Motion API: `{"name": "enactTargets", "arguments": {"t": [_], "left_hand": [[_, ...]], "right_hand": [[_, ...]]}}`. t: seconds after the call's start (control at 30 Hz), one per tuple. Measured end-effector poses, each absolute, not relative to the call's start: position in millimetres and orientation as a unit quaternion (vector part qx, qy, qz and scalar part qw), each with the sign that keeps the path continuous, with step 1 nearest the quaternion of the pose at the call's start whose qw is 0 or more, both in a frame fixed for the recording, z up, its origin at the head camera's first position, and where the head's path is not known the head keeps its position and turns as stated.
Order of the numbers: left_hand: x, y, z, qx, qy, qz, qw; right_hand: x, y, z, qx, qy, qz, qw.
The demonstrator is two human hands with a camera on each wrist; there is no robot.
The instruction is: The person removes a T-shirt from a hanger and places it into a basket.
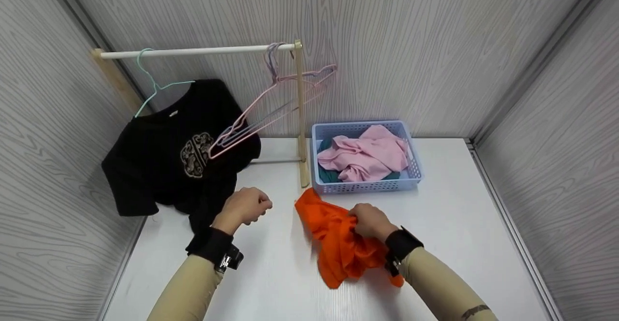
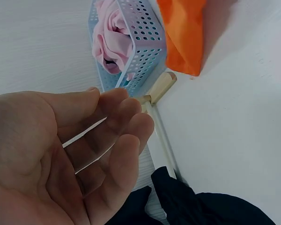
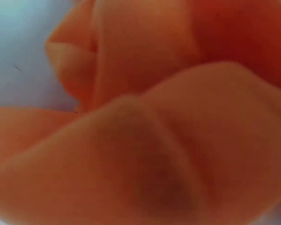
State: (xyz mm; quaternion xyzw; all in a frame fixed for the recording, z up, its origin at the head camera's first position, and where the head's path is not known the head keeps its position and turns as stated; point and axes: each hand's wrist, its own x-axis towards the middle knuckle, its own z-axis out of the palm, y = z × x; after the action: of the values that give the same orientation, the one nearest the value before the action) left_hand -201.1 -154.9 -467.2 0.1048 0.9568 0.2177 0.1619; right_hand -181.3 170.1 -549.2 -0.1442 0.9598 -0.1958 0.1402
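Observation:
My right hand (image 1: 371, 220) grips a bunched orange garment (image 1: 333, 248) above the white tabletop, in front of the basket. The cloth hangs in folds below the fingers, and it fills most of the right wrist view, hiding that hand there. My left hand (image 1: 245, 206) holds nothing; its fingers are loosely curled, as the left wrist view also shows. It is nearest to a black short-sleeved top (image 1: 169, 132) with a gold-toned emblem, which hangs from a mint-green hanger (image 1: 155, 87) on the rack.
A clothes rack with a white rail (image 1: 208, 51) stands at the back left. Pink and grey-blue hangers (image 1: 261, 96) hang at its right end. Right of the rack's wooden post (image 1: 301, 113) sits a light blue perforated basket (image 1: 367, 187) with pink cloth (image 1: 365, 154) over dark green cloth (image 1: 329, 175).

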Motion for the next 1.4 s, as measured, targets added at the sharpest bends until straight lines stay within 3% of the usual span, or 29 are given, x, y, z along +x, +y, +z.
{"name": "enactTargets", "arguments": {"t": [0.37, 0.83, 1.0, 1.2, 1.4], "left_hand": [[-197.2, -162.5, -471.7, 0.090, 0.952, 0.240, 0.168], [-190.6, -172.3, -475.3, 0.061, 0.950, 0.257, 0.169], [-185.2, -174.8, -479.7, 0.048, 0.950, 0.260, 0.166], [-178.9, -175.4, -484.0, 0.042, 0.949, 0.263, 0.170], [-179.6, -174.4, -485.6, 0.036, 0.946, 0.269, 0.179]], "right_hand": [[-227.8, 188.9, -456.7, -0.144, 0.956, -0.251, 0.047], [-306.6, 192.9, -361.4, -0.031, 0.963, -0.264, -0.048], [-326.6, 190.5, -369.9, -0.022, 0.967, -0.241, -0.081], [-338.4, 197.9, -421.7, -0.013, 0.960, -0.268, -0.082], [-342.5, 211.7, -466.9, -0.081, 0.940, -0.323, -0.068]]}}
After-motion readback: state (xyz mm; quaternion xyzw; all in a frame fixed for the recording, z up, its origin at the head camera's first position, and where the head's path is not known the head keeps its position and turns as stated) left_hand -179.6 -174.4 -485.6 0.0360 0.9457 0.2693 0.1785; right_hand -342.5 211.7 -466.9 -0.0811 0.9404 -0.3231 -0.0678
